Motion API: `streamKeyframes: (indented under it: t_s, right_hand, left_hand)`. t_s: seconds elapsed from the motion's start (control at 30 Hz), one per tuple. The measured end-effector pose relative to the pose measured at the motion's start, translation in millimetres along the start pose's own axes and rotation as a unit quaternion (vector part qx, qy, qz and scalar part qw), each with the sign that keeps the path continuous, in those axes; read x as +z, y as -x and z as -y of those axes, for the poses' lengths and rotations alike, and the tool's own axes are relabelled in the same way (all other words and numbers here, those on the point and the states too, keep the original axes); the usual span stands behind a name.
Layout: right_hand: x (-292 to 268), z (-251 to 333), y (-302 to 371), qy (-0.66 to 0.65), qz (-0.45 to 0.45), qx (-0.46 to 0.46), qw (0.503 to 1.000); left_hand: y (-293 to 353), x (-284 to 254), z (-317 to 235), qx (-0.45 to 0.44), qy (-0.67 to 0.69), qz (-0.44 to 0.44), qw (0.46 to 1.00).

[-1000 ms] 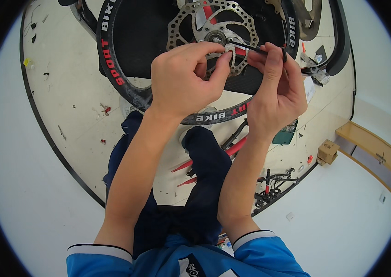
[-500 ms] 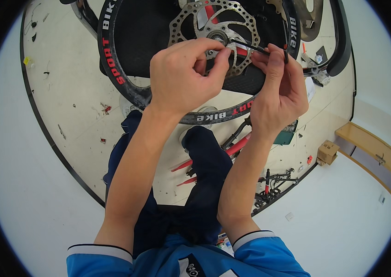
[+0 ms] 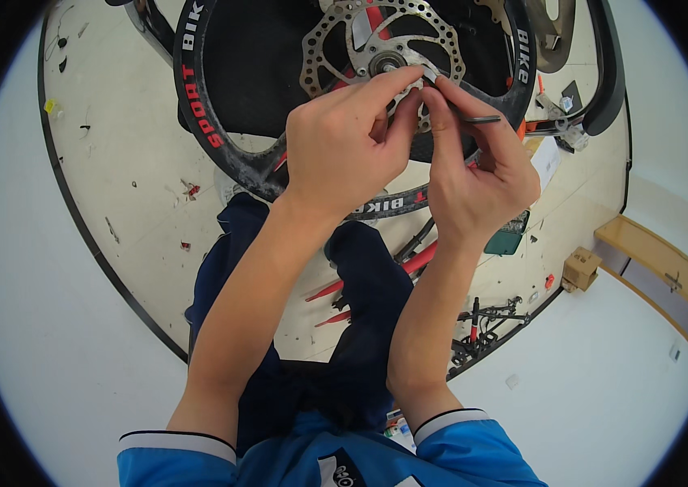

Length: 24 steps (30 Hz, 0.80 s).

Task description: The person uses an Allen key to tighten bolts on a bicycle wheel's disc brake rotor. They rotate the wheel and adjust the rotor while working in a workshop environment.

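Note:
A bicycle wheel [image 3: 200,109] with a black rim and red and white lettering lies flat on a dark seat in front of me. At its middle is a silver disc brake rotor [image 3: 314,63] around the hub [image 3: 388,62]. My left hand [image 3: 342,146] is over the rotor beside the hub, thumb and forefinger pinched; what lies between those fingertips is hidden. My right hand [image 3: 486,174] is close against it, its fingers closed round a black L-shaped hex key [image 3: 482,119]. One arm of the key sticks out to the right; its other end is hidden by the fingers.
Curved black armrests [image 3: 608,81] flank the seat. On the floor lie a red bicycle frame [image 3: 421,258], a green box [image 3: 508,237], a heap of bicycle parts [image 3: 478,329] and scattered scraps. A cardboard box [image 3: 581,268] stands by the wall at right.
My right hand has moved left, up against my left hand, and the hex key has turned in its fingers. My left hand has shifted slightly right, still pinched.

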State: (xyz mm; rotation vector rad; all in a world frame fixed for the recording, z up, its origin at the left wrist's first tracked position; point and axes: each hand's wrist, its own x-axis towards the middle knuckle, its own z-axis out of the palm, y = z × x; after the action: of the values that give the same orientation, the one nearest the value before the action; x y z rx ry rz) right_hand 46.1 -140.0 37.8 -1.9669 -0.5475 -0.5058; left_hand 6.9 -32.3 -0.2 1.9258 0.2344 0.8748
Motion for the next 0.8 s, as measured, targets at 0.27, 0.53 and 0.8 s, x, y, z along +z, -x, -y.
streamKeyframes:
  t_s: [0.27,0.53,0.8]
  right_hand:
    - [14,-12,9,-0.069,-0.039,-0.002,0.997]
    - [7,-7,5,-0.061,0.041,-0.033,0.997]
    - [6,-13,13,-0.106,0.002,0.063,0.992]
  left_hand:
    - [-1,-1,8,0.023,-0.011,0.029,0.999]
    - [-5,1,6,0.03,-0.05,0.04,0.997]
    - [-3,9,5,-0.005,0.021,0.017,1.0]
